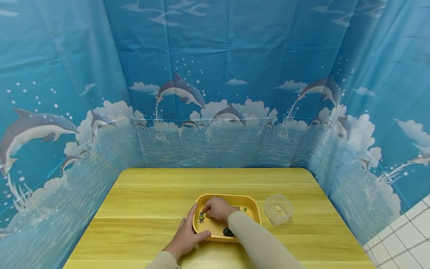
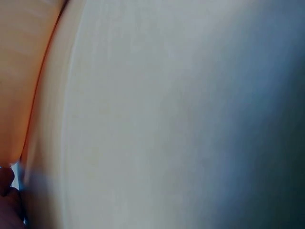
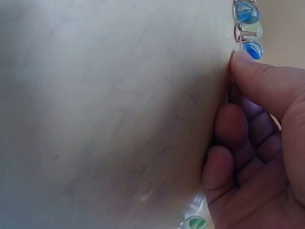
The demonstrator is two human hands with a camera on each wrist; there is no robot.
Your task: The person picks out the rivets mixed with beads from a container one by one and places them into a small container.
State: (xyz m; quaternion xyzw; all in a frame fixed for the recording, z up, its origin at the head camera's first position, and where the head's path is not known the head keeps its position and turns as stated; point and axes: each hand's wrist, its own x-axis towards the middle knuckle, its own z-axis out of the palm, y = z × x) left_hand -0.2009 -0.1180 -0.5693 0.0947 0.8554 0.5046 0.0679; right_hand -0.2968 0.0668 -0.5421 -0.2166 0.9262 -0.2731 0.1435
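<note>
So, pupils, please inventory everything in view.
Curtain: count unclear, blue, behind table
Table: one, yellow, under tray
Tray: one, orange-yellow, on table
Marbles: several, blue, green, in tray
Metallic bits: some, silvery, among marbles
Box: one, clear, right of tray
Small pieces: at least two, yellowish, in box
Dark thing: one, black, beside right sleeve
Tiles: several, white, lower right
Sleeves: two, cream, on forearms
Left hand: one, bare, touching tray
Right hand: one, bare, inside tray
</note>
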